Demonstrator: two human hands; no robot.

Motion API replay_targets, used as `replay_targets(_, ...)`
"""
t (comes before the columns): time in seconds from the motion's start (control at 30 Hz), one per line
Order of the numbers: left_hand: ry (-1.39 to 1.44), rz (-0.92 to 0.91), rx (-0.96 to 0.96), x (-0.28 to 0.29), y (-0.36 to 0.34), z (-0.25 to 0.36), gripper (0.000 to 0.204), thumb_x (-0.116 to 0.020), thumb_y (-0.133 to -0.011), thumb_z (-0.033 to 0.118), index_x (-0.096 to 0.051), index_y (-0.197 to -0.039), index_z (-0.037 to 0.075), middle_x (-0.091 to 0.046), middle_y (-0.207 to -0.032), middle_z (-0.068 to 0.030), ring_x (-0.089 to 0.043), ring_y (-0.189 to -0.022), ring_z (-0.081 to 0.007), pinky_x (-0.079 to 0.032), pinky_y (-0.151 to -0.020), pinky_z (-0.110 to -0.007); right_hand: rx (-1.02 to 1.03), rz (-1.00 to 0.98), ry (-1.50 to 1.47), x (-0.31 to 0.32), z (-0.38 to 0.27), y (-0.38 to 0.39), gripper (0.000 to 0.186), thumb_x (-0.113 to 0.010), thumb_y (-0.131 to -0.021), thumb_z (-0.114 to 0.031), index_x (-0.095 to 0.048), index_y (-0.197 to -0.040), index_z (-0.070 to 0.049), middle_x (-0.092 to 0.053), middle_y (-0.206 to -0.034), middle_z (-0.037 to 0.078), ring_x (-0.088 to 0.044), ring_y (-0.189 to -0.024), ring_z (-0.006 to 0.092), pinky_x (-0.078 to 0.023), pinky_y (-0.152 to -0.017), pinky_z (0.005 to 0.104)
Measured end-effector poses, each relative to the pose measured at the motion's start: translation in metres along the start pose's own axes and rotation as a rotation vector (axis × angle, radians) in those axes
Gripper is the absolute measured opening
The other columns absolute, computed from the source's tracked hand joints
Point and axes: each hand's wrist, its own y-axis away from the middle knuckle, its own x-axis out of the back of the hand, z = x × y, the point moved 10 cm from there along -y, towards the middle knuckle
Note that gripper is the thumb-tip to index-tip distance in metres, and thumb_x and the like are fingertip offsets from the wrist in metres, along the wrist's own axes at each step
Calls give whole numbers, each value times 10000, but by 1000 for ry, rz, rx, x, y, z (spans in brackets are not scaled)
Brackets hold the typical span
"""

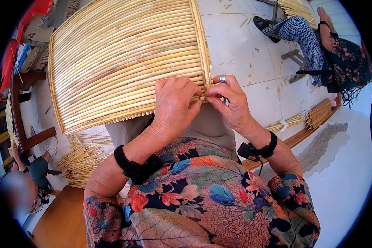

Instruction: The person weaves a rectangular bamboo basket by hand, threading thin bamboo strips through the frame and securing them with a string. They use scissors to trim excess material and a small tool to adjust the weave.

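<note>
The woven cane panel (124, 62) is filling the upper left and centre of the frame, propped against the person's lap, and both hands are working at its lower right corner. The left hand (173, 105) is lying over the bottom edge with its fingers curled onto the canes, pressing them flat. The right hand (231, 101), a ring on one finger, is pinching a thin strip (208, 78) at the panel's edge binding — fingers closed tight on it.

Judging by how it looks, the weaving itself is nearly done: the canes are running in close, even rows across the whole panel, and only the corner binding seems to be getting finished. Loose cane bundles (301, 118) are lying on the tiled floor (244, 45) at centre right — spare material, probably.
</note>
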Motion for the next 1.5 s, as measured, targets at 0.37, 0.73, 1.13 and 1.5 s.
replay_targets(0.37, -3, 6, -83, -1, 3, 2, 274, -738, -674, 72, -632, -925, 99, -567, -876, -36, -539, -891, -257, -347, -819, -394, 24, -65, 92, -3, -12, -7, 185, -688, -801, 17, -637, -933, -101, -493, -1029, 155, -608, -879, 317, -520, -760, 356)
replay_targets(0.73, -174, 50, -280, -9, 6, 17, 256, -747, -700, 74, -625, -924, 71, -592, -916, -49, -548, -866, -255, -370, -800, -388, -29, -53, -39, -5, 3, -3, 188, -685, -817, 12, -647, -966, -96, -502, -1027, 120, -610, -884, 263, -520, -753, 334)
replay_targets(1.13, -199, 41, -358, -9, 9, 23, 209, -727, -723, 57, -638, -912, 75, -607, -936, -38, -558, -862, -230, -383, -813, -383, 27, -33, -193, 5, 14, 5, 381, -693, -801, 36, -648, -1144, -125, -534, -1103, 100, -618, -842, 185, -531, -776, 265)
replay_targets(1.5, -170, 61, -370, -8, 9, 22, 212, -734, -706, 43, -642, -895, 66, -603, -920, -47, -565, -855, -237, -392, -804, -381, 226, -52, 30, -3, 3, -2, 331, -732, -796, -25, -659, -1108, -105, -489, -1135, 138, -618, -859, 221, -532, -760, 277)
